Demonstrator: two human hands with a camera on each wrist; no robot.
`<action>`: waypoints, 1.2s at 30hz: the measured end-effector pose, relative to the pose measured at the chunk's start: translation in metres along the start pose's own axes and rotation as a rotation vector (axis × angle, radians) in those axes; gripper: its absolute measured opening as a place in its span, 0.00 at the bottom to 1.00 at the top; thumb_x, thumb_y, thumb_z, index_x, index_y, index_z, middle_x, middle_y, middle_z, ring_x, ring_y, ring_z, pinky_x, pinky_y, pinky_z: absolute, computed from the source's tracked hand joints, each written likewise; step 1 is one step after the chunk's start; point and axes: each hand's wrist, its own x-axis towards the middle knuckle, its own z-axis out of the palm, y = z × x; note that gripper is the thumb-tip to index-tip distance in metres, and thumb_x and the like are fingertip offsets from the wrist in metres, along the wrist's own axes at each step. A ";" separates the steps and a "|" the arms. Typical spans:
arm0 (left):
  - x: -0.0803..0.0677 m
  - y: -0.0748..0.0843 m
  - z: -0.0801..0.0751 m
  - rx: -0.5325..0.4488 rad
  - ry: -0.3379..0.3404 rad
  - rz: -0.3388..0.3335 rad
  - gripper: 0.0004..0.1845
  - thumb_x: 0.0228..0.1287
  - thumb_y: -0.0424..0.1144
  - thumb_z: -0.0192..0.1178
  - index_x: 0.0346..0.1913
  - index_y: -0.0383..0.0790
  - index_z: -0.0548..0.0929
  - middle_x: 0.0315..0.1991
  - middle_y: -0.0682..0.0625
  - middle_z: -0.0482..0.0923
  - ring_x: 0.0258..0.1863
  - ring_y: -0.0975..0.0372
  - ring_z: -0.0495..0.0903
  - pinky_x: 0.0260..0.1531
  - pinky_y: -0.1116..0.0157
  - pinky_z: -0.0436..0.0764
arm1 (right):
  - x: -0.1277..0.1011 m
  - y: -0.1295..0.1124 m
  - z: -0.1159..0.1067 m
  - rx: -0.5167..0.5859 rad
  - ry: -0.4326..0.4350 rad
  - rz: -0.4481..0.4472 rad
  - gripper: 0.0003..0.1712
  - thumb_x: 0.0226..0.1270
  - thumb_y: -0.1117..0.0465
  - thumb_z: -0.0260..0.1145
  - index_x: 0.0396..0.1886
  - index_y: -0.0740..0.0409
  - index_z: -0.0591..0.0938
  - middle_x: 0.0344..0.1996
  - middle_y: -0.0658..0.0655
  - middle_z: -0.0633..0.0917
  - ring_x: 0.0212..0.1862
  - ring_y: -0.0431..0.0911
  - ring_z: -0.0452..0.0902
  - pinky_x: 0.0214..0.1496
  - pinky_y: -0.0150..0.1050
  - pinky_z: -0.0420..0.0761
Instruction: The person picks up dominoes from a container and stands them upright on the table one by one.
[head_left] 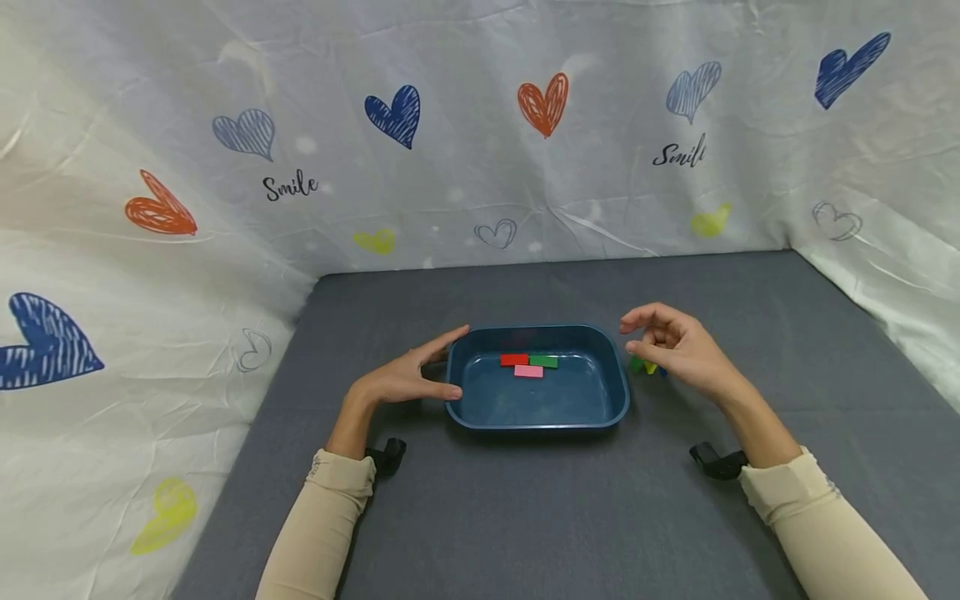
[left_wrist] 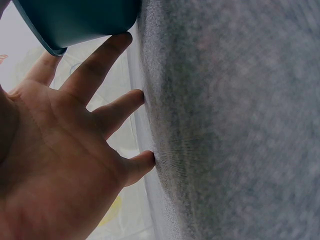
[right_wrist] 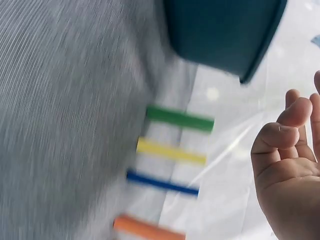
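Observation:
A blue rectangular tray (head_left: 540, 404) sits in mid-table. Flat inside it lie a red block (head_left: 514, 360), a green block (head_left: 543, 362) and a pink block (head_left: 528, 372). My left hand (head_left: 401, 379) touches the tray's left side with fingers spread, the thumb at the rim. Off the tray's right side hovers my right hand (head_left: 686, 346), fingers loosely bent and holding nothing. Near it, the right wrist view has a green block (right_wrist: 180, 119), a yellow block (right_wrist: 171, 151), a blue block (right_wrist: 162, 183) and an orange block (right_wrist: 149, 228) standing upright in a row; my hand mostly hides them in the head view.
A grey cloth (head_left: 480, 517) covers the table. White curtains (head_left: 465, 192) printed with hearts hang behind it and along both sides. Black straps (head_left: 718, 462) show at both wrists, beside the beige sleeves.

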 end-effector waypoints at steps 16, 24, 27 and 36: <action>0.001 0.000 -0.001 0.016 -0.001 0.001 0.55 0.60 0.54 0.73 0.83 0.63 0.48 0.83 0.61 0.43 0.82 0.46 0.50 0.74 0.34 0.56 | 0.039 -0.013 0.054 -0.066 -0.143 0.015 0.17 0.70 0.65 0.70 0.56 0.59 0.81 0.51 0.64 0.83 0.31 0.46 0.74 0.29 0.33 0.75; 0.000 0.000 -0.001 0.013 -0.001 -0.007 0.55 0.60 0.55 0.73 0.82 0.66 0.48 0.83 0.62 0.43 0.82 0.46 0.50 0.74 0.34 0.56 | 0.054 -0.006 0.084 -0.134 -0.262 0.015 0.17 0.68 0.69 0.69 0.55 0.64 0.81 0.52 0.67 0.83 0.28 0.45 0.72 0.29 0.33 0.75; 0.001 -0.001 -0.001 0.009 -0.002 -0.004 0.55 0.60 0.55 0.73 0.83 0.65 0.47 0.83 0.61 0.44 0.82 0.46 0.50 0.74 0.34 0.56 | 0.058 -0.003 0.093 -0.149 -0.276 -0.003 0.16 0.67 0.71 0.68 0.54 0.65 0.81 0.51 0.66 0.83 0.31 0.46 0.74 0.32 0.33 0.76; 0.000 0.002 -0.001 0.010 -0.006 -0.024 0.55 0.60 0.56 0.72 0.82 0.68 0.47 0.83 0.62 0.43 0.82 0.47 0.50 0.75 0.36 0.56 | 0.065 0.000 0.112 -0.179 -0.288 0.002 0.15 0.68 0.72 0.67 0.54 0.63 0.82 0.52 0.64 0.84 0.48 0.54 0.82 0.42 0.41 0.80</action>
